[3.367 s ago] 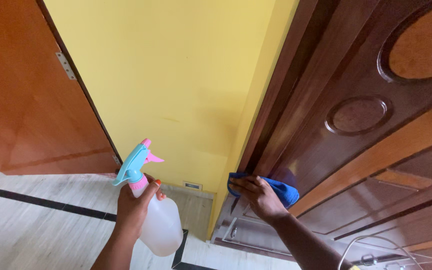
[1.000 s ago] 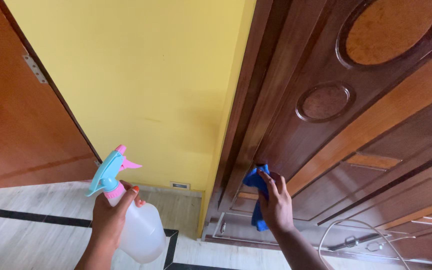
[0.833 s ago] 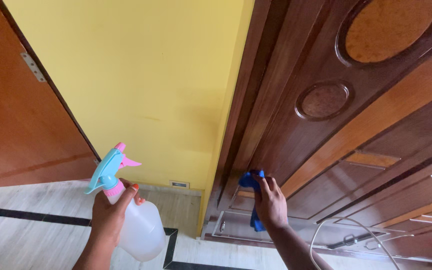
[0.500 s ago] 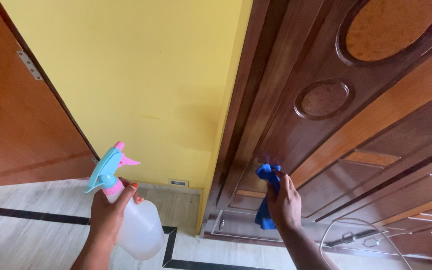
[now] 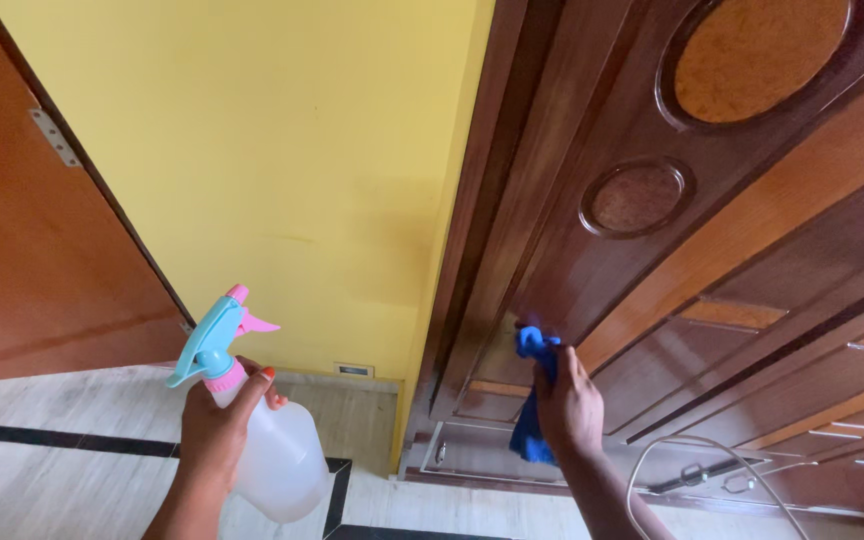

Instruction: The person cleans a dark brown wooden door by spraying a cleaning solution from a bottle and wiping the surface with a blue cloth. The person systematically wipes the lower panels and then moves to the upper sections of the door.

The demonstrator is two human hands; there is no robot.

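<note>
From my remote seat I see the left hand (image 5: 214,430) wrapped around a spray bottle (image 5: 270,450), a rounded body of translucent white plastic with a pink collar and a pale blue trigger head tipped by a pink nozzle. Its fingers (image 5: 252,392) are closed tight on the bottle's neck just under the collar, nails painted orange, and the bottle hangs upright over the floor (image 5: 42,480), pale smooth tile crossed by dark strips

The right hand (image 5: 567,405) presses a blue cloth (image 5: 530,395), soft and crumpled, against the door (image 5: 712,250). The fingers (image 5: 562,365) are curled together and clamped on the cloth, pinning its upper fold to the wood near the door's left edge, while the rest droops below the palm. The door is dark, glossy carved wood: a small round medallion (image 5: 636,196) sits above the hand, a larger oval inlay (image 5: 757,55) of lighter speckled grain above that, with paler orange-brown bands and stepped rectangular mouldings to the right

A flat matte yellow wall (image 5: 272,160) fills the space between the two hands, and a second, plain reddish door (image 5: 22,250) with a metal hinge (image 5: 55,137) stands at far left. A thin pale cord (image 5: 692,445) loops near the right forearm
</note>
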